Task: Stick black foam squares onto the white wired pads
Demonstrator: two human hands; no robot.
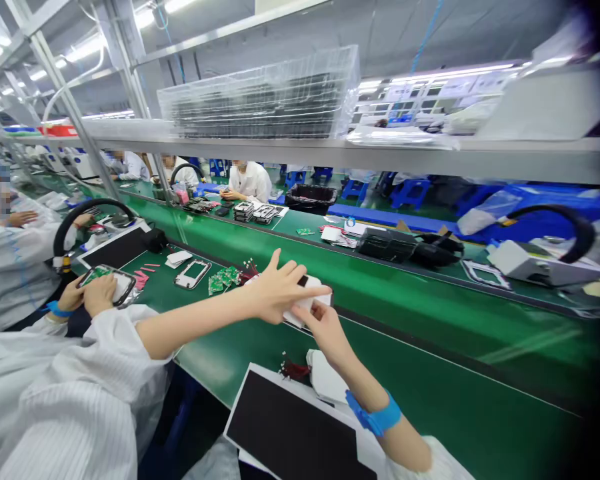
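Clearly, in the head view, we have a white casing (319, 281) beyond the black mat (295, 427), under and between our two hands. Our left hand (275, 293) spreads its fingers wide across it, one finger reaching out over its top and another lifted away. Our right hand (326, 327), with a blue wristband (375, 417) behind it, brings its fingertips to the casing's near side; whether finger and thumb really pinch it, we cannot tell, because the hand covers the contact. Just beyond the mat sit a bunch of red wires (294, 370) and some white pieces (327, 377); farther out, beyond the mat and to its left, lie green circuit boards (223, 281) and a pale frame (193, 273). We judge the casing light and stiff, probably smooth plastic that could slide under dry fingertips, and perhaps easy to scuff if pressed hard across the middle. We would take hold of it by two opposite edges, thumb on one and fingers on the other, keeping pressure off the broad face
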